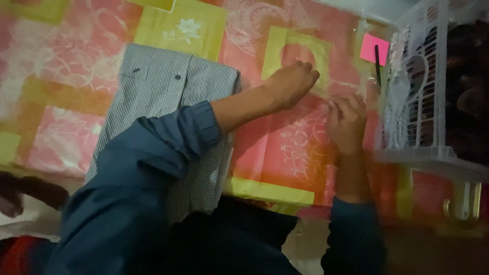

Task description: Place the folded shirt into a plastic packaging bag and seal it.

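Your left hand (291, 81) reaches across your body with its fingers curled down, fingertips pressing on the tablecloth (285, 147); it holds nothing you can make out. Your right hand (346, 122) lies just beside it, blurred, fingers bent against the same cloth; whether it pinches anything cannot be told. Both arms wear blue sleeves (153, 168) pushed up the forearm. The table carries a glossy cloth patterned in pink, orange and yellow blocks with white flower outlines. To the left of your hands lies a folded shirt (163, 97) in a fine grey-and-white check, buttons showing, partly under your left arm. Beyond your right hand, a small bright pink rectangular note (374, 48) sits with a thin dark pen (378, 66) across it. At the right edge stands a white plastic basket (428, 107) with open lattice sides. The room is dim.
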